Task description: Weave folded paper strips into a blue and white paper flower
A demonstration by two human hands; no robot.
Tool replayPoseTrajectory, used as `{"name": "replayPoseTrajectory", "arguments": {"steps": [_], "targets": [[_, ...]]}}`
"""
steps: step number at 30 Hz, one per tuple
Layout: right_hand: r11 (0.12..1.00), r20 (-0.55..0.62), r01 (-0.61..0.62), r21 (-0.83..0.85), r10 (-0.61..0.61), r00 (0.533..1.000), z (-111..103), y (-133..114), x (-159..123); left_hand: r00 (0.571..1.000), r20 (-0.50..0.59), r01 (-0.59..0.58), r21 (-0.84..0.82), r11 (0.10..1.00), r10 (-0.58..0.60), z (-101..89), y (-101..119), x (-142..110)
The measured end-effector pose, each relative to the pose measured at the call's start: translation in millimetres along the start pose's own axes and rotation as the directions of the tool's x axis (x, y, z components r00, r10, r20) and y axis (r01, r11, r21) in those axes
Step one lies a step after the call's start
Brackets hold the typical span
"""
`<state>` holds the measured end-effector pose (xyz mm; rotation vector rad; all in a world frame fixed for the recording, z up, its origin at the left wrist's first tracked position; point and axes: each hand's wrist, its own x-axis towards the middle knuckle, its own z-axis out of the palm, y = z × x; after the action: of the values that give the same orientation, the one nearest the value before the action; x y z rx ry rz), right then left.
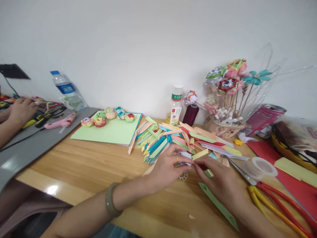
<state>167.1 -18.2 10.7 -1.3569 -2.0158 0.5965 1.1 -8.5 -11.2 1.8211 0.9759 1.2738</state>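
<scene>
Between my two hands is a small folded piece of white-lilac paper (185, 158), partly hidden by fingers. My left hand (165, 167), with a ring on one finger, pinches it from the left. My right hand (218, 178) has thumb and index finger closed at its right edge. Just behind lies a heap of folded coloured paper strips (158, 142). Under the hands a small round disc with holes (183, 176) rests on the wooden table (99, 165). A green paper strip (219, 206) lies beneath my right forearm.
Scissors (262, 188) and a clear tape roll (262, 167) lie to the right. Behind stand a basket of paper flowers (223, 127), a bottle (174, 105) and a thread spool (190, 114). Paper rosettes (99, 122) sit on green sheets (106, 134). Another person's hand (23, 110) is far left.
</scene>
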Motion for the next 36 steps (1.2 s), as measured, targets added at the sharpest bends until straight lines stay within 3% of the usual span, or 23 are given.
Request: {"name": "replayPoseTrajectory", "arguments": {"steps": [3,8,12,29,36], "targets": [[0.996,-0.052,0.042,-0.073,-0.046,0.998,1.8,0.1,-2.7,1.0,-0.011,-0.028,0.022,0.999,0.028,-0.1,1.1,-1.0],[0.939,0.19,-0.214,0.27,0.166,0.968,-4.7,-0.5,6.5,0.999,-0.039,-0.014,0.014,1.0,0.015,-0.1,1.0,-1.1],[0.865,0.293,-0.332,0.377,0.228,0.928,-8.1,2.3,12.6,0.999,-0.028,-0.019,0.012,1.0,0.019,0.5,-0.5,-0.4],[0.701,0.439,-0.464,0.542,0.236,0.867,-11.6,13.3,13.8,0.998,-0.02,-0.065,-0.015,0.998,0.064,0.3,-4.3,1.4],[0.741,0.445,-0.45,0.499,0.228,0.866,-11.3,14.3,15.3,0.999,0.015,-0.049,-0.01,0.999,0.05,0.0,-3.4,1.0]]}}
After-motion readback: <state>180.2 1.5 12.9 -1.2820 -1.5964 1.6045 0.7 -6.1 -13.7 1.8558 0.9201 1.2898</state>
